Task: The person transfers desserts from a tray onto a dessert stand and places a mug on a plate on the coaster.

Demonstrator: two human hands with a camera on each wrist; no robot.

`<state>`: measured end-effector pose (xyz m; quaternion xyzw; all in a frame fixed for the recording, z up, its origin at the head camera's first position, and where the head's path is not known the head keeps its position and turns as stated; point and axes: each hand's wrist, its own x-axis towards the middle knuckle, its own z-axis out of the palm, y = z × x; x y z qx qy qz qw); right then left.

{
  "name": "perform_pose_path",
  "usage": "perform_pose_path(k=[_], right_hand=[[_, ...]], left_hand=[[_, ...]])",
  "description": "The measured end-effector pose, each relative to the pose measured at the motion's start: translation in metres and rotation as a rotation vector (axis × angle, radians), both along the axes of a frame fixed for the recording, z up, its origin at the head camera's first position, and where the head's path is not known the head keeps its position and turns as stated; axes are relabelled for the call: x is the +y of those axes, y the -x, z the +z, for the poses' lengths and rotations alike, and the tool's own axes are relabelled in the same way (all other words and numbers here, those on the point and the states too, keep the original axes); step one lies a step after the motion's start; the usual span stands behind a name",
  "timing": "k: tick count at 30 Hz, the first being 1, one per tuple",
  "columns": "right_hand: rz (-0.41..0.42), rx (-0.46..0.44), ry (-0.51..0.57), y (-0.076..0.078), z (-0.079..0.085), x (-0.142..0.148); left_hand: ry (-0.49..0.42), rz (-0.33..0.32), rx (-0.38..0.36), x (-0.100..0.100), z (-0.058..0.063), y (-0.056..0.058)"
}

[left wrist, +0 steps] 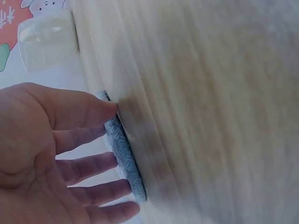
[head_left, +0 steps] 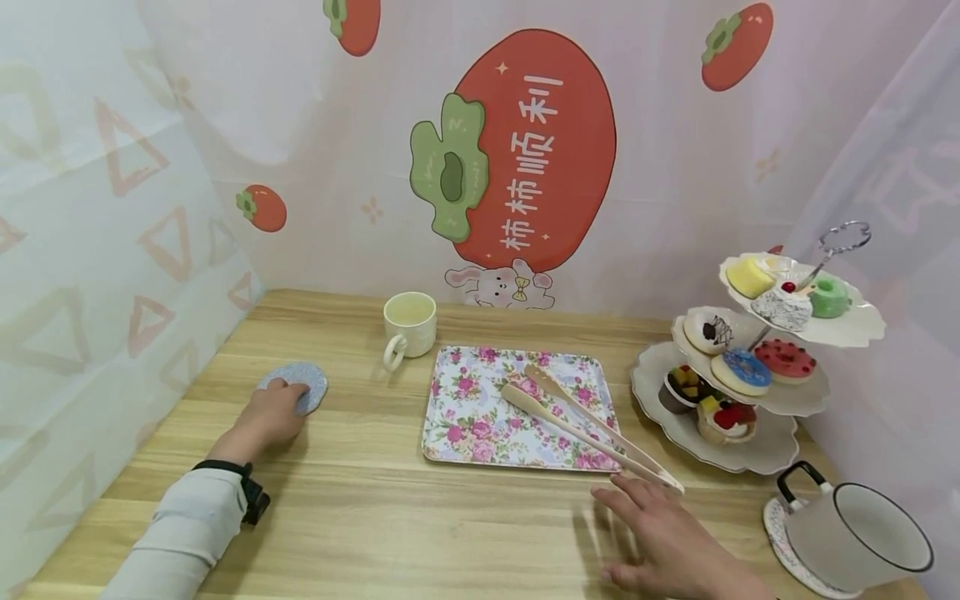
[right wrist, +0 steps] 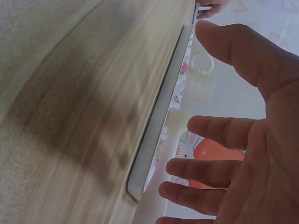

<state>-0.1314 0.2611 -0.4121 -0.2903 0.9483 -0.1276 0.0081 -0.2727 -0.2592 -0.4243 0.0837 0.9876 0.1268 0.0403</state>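
Observation:
A round grey-blue coaster [head_left: 307,385] lies flat on the table at the left. My left hand [head_left: 276,412] is over its near edge. In the left wrist view the thumb meets the rim of the coaster [left wrist: 125,149], and the other fingers reach out fairly straight along its top. My right hand [head_left: 660,533] hovers with fingers spread at the front right, holding nothing. It is nearest to the joined end of the wooden tongs [head_left: 577,429], which lie across the floral tray [head_left: 480,408] and stick out past its right corner.
Behind the tray's left corner stands a pale yellow mug [head_left: 411,325]. A three-tier stand [head_left: 817,400] with cakes and donuts is at the right. In front of it, a white pot [head_left: 855,533] sits on a round coaster [head_left: 780,533]. A printed cloth [head_left: 337,167] hangs behind the table.

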Motion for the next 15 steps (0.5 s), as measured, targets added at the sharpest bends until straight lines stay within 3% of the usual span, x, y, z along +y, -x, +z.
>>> perform_pose_path(k=[15], right_hand=[[-0.020, -0.043, 0.007, 0.0005, 0.0017, 0.0023]], left_hand=[[0.008, -0.044, -0.018, -0.0001, 0.0024, -0.0010]])
